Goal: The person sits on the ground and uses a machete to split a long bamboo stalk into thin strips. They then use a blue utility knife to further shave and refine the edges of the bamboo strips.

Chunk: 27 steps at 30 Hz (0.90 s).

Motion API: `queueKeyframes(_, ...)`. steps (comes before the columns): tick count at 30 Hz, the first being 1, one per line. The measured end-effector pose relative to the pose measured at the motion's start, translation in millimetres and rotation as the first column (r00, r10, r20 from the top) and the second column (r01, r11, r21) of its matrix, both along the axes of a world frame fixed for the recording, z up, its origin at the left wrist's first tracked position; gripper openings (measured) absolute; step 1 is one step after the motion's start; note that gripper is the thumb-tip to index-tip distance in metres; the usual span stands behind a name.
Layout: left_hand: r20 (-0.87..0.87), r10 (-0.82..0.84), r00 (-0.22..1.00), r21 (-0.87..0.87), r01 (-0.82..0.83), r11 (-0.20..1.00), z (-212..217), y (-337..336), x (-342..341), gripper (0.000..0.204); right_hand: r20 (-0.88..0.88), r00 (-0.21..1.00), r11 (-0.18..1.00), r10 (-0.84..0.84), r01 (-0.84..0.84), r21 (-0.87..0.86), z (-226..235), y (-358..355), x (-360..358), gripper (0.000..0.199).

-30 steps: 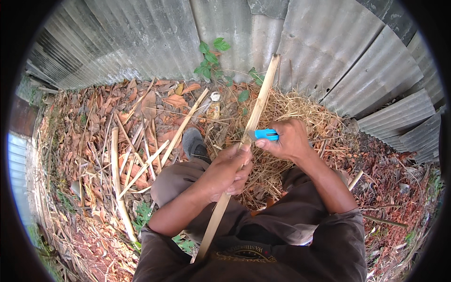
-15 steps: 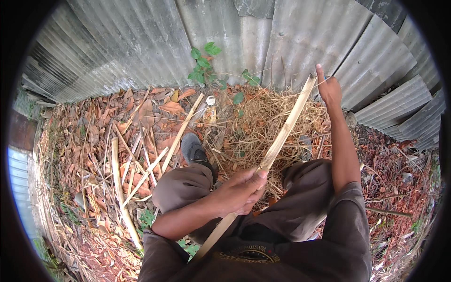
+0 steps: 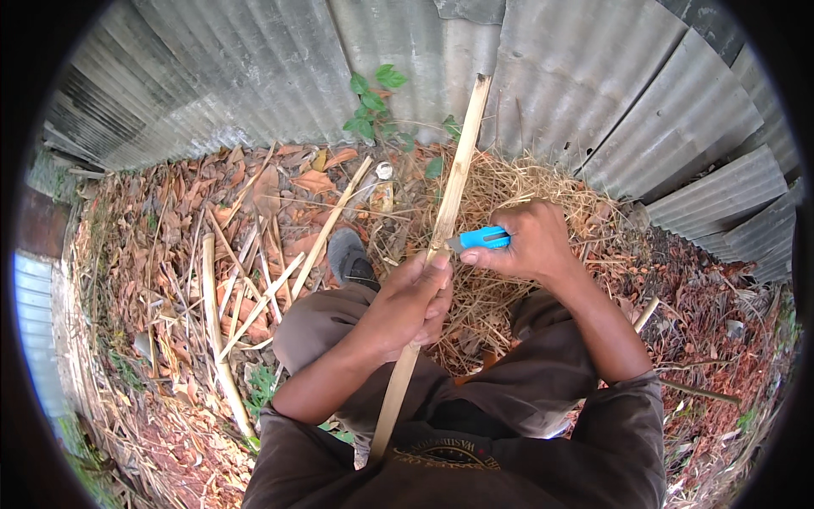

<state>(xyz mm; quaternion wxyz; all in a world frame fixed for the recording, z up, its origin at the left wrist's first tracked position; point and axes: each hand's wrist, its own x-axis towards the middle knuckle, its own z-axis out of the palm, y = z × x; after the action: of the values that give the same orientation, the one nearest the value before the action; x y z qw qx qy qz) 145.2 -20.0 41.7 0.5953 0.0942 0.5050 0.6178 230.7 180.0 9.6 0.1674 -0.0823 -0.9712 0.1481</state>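
Note:
A long pale bamboo strip [image 3: 459,174] slants from my shirt up toward the metal wall. My left hand [image 3: 413,307] is wrapped round it near its middle, over my lap. In my right hand [image 3: 536,241] is a blue utility knife [image 3: 484,238], its short blade against or very close to the strip, just above my left thumb. Whether the blade bites into the bamboo I cannot tell. Below the strip's upper half lies a heap of thin straw-like shavings [image 3: 509,187].
Corrugated metal sheets [image 3: 407,76] wall off the far side. Several bamboo pieces [image 3: 222,339] lie over dry brown leaves [image 3: 191,195] at the left. A green plant [image 3: 370,102] grows against the wall. My shoe [image 3: 346,253] rests beside the leaves; a thin stick [image 3: 699,390] lies at the right.
My right hand has come back from the strip's far end to near my left hand, and the blue knife now shows. The strip has swung more upright, its far end leftward.

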Motion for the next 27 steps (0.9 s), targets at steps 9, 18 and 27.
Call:
queueKeyframes(9,0.058,-0.129,0.99,-0.009,0.13,0.992,-7.0,-1.7,14.4,0.026,0.084,0.905,0.908,-0.416,0.419,-0.014,7.3,60.2,-16.0,0.072)
queueKeyframes(18,0.004,-0.027,1.0,-0.015,0.027,1.0,-11.9,-7.5,5.1,0.026,0.052,0.994,0.995,-0.097,0.097,0.006,0.6,2.7,-8.5,0.071)
queueKeyframes(27,-0.174,-0.275,0.946,0.097,0.295,0.951,1.1,-20.2,25.3,0.031,0.274,0.836,0.875,-0.475,0.482,0.044,-33.7,86.9,-4.2,0.085)
